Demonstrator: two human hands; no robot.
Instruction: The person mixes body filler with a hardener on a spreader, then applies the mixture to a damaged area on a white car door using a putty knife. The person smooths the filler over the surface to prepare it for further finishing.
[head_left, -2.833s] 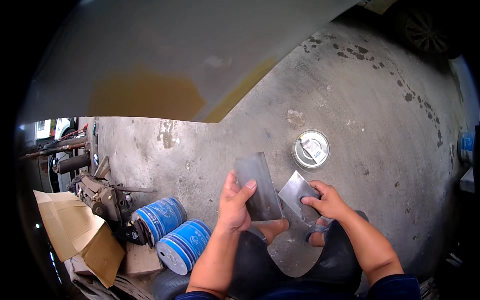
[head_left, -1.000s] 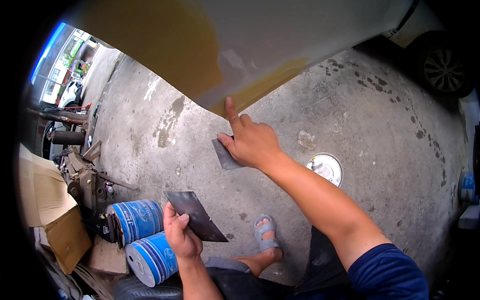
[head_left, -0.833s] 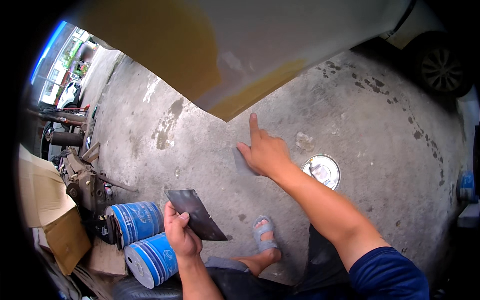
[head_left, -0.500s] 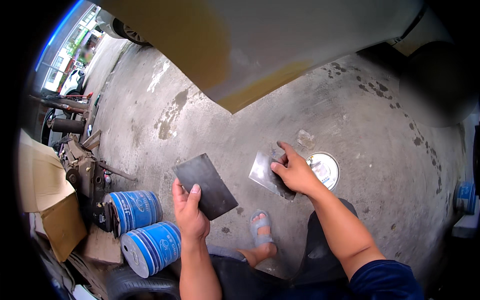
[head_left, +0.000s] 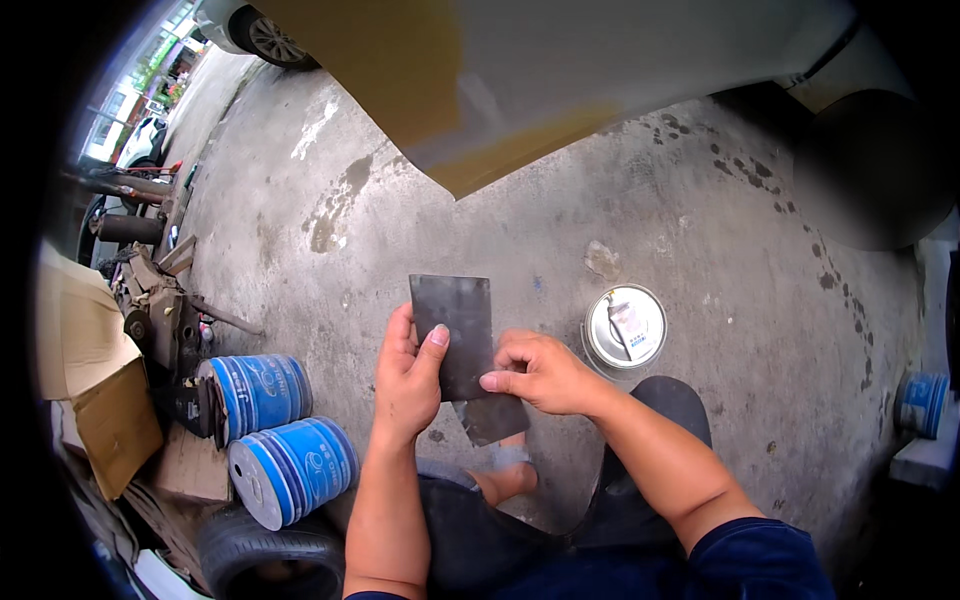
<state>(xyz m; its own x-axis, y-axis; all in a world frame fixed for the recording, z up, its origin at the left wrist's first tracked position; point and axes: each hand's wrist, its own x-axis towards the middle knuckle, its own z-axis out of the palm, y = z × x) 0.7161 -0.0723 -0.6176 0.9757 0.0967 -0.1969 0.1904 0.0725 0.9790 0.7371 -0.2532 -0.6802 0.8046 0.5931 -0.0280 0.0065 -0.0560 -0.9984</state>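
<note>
Metal plate (head_left: 452, 325), dark, smudged, sits gripped in the left hand (head_left: 408, 385); the right hand (head_left: 548, 373) pinches a smaller, mottled sheet (head_left: 493, 420) behind its near end.

The dark rectangular metal plate (head_left: 452, 335) hides part of the smaller grey metal sheet (head_left: 493, 422); the grey-and-ochre painted panel (head_left: 545, 75) runs out of sight above; I can't make out the blurred, dark round shape (head_left: 872, 170).

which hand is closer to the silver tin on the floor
The right hand. It is left of and slightly below the silver tin in the picture, not touching it; the left hand is farther left, holding the larger dark plate.
</note>
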